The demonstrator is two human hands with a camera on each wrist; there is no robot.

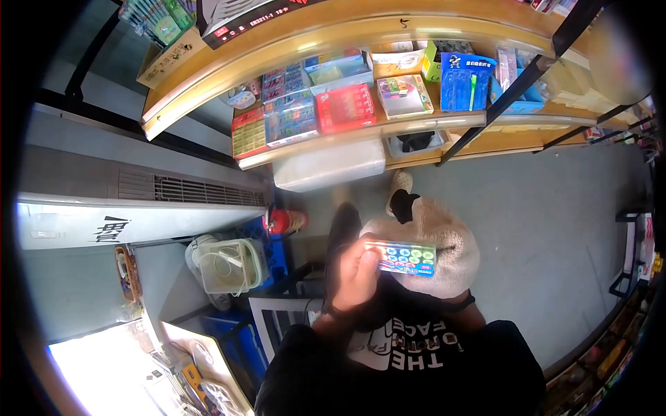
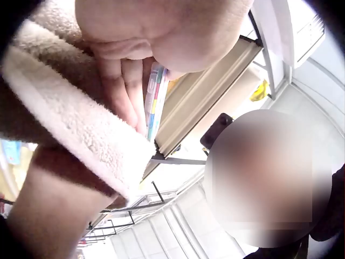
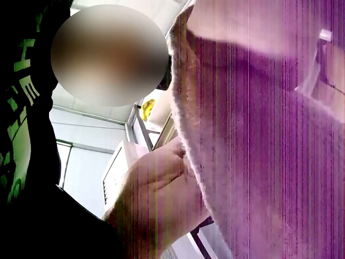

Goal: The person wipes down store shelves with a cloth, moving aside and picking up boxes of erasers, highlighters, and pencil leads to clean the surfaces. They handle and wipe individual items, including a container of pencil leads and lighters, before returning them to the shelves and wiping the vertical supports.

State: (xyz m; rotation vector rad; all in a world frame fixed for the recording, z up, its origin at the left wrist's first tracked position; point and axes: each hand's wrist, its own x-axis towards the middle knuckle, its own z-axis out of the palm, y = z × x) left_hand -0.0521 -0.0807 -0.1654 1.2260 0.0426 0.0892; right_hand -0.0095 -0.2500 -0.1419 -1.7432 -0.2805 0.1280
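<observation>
A fluffy, purple-streaked cloth fills the right side, its pale edge overlapping the person's bare left hand; farther left are a slatted, white, boxy unit and a black, green-lettered shirt.

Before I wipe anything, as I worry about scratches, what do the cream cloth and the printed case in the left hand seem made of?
Cream cloth: probably terry or fleece, soft and matte, from its fuzzy pile; fiber unclear.
Printed case: likely hard, smooth plastic, its side looking translucent in the left wrist view; the printed face might be card or film.
</observation>
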